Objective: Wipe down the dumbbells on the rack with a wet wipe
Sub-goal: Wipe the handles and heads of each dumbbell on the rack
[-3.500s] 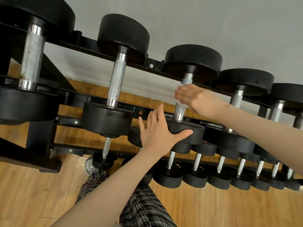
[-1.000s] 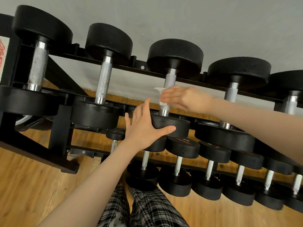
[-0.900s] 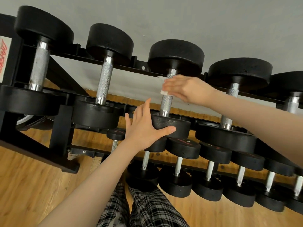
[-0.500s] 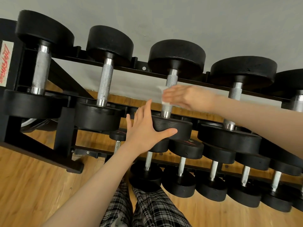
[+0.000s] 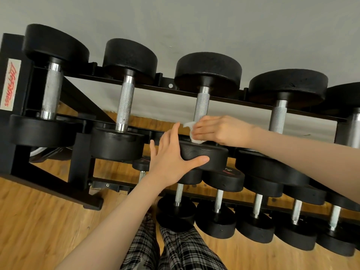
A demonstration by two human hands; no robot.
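Mid-task by my reckoning: the right hand [image 5: 220, 131] pinches the wipe [image 5: 191, 133] round the third dumbbell [image 5: 202, 106] handle's base, left hand [image 5: 171, 158] spread steadying its head, others seemingly remaining.

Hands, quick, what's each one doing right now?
Left hand: open, braced on the dumbbell head.
Right hand: holding the wet wipe against the handle.

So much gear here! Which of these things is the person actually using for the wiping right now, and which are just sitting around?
In use:
wet wipe, held in the right hand
third dumbbell on the top row, its handle being wiped
left hand, steadying that dumbbell's near end
rack

Just sitting there:
small dumbbells on the bottom row
wooden floor
grey wall
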